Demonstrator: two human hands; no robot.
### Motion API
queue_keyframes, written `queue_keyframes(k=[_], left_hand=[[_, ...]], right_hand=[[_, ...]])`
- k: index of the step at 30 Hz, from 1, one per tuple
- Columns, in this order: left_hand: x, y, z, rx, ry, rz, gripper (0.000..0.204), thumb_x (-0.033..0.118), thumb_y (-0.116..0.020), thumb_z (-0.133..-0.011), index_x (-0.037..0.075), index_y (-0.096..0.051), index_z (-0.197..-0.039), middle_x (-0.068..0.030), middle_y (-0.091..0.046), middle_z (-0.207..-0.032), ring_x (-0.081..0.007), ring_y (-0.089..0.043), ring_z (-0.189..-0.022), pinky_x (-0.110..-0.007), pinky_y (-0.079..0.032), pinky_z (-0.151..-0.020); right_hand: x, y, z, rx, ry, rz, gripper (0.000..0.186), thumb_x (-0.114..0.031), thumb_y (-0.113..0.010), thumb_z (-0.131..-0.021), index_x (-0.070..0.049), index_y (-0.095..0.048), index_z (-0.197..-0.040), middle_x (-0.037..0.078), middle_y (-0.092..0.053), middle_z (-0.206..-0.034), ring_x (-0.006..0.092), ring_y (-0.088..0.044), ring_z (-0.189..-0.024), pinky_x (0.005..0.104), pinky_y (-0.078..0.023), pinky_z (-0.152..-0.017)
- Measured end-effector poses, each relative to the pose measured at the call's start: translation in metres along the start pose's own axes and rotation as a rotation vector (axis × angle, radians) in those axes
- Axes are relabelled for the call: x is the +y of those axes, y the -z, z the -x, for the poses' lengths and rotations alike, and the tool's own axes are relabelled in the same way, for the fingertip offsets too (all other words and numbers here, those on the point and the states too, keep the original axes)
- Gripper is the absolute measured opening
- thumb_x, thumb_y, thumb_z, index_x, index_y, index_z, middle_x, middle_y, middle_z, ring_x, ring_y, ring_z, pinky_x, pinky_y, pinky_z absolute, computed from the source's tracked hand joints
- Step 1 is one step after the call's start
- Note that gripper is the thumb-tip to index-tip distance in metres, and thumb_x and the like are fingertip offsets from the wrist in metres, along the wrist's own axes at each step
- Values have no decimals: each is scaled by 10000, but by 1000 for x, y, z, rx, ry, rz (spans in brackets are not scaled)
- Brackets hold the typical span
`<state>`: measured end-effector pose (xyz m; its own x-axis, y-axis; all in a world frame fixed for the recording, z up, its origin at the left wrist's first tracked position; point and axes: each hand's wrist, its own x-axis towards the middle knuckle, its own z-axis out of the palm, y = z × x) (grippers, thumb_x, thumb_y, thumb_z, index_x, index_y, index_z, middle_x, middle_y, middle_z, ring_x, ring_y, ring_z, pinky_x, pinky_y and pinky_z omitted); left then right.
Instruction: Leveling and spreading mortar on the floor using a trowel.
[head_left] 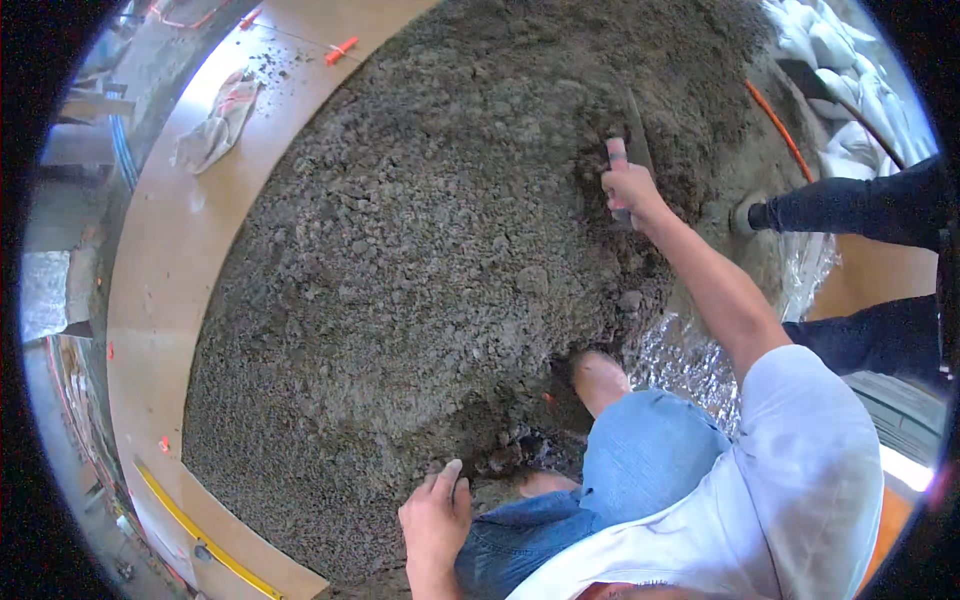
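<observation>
A wide bed of wet grey mortar (400,250) fills the middle, rough and lumpy at centre. My right hand (632,192) is stretched out to the far right side of it, closed around the pinkish handle of a finishing trowel (638,135). The trowel's long thin blade lies along the mortar and is partly hidden by my hand. My left hand (436,512) is low, beside my bent knee at the near edge of the mortar. Its fingers are slightly bent and apart, and I see nothing held in them.
A tan board (160,290) curves along the left, bearing a crumpled plastic bag (222,122), orange clips (341,51) and a yellow spirit level (205,540). White sacks (850,90) are piled far right. Another person's dark-trousered legs (850,215) stand at the right. Clear plastic sheeting (685,365) lies near my knee.
</observation>
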<state>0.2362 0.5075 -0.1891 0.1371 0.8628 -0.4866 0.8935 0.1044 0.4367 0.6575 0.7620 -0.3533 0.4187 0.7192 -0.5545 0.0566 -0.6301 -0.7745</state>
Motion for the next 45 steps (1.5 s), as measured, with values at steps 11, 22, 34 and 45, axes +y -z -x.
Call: queue_keyframes(k=[11, 22, 34, 45], left_hand=[[33, 9, -56, -34, -128, -135, 292, 174, -618, -829, 96, -626, -1109, -130, -658, -1005, -312, -641, -864, -395, -529, -731], [21, 8, -5, -296, 171, -115, 379, 308, -607, -822, 168, -600, -1175, -190, -662, -944, -365, -644, -840, -455, -513, -745], [23, 5, 2, -476, 303, -247, 443, 450, -542, -838, 171, -601, -1179, -157, -675, -747, -349, -663, -770, -457, -518, -717], [24, 7, 4, -381, 259, -199, 410, 437, -548, -844, 155, -620, -1133, -177, -663, -725, -348, -663, -729, -465, -518, -687]], right_hand=[[-128, -66, -72, -124, 707, 726, 333, -189, -518, -772, 7, -611, -1025, 129, -617, -691, 227, -614, -588, 355, -501, -527], [-95, -15, -26, -229, 220, 550, 245, -204, -575, -692, 27, -603, -771, 185, -639, -696, 318, -654, -708, 427, -515, -684], [-127, -46, -59, -191, 622, 942, 237, -195, -510, -734, -36, -646, -845, 252, -642, -863, 411, -630, -844, 467, -502, -752], [-148, -115, -62, -427, 667, 1001, 369, -242, -513, -750, -108, -579, -1088, 226, -656, -831, 375, -645, -816, 426, -512, -719]])
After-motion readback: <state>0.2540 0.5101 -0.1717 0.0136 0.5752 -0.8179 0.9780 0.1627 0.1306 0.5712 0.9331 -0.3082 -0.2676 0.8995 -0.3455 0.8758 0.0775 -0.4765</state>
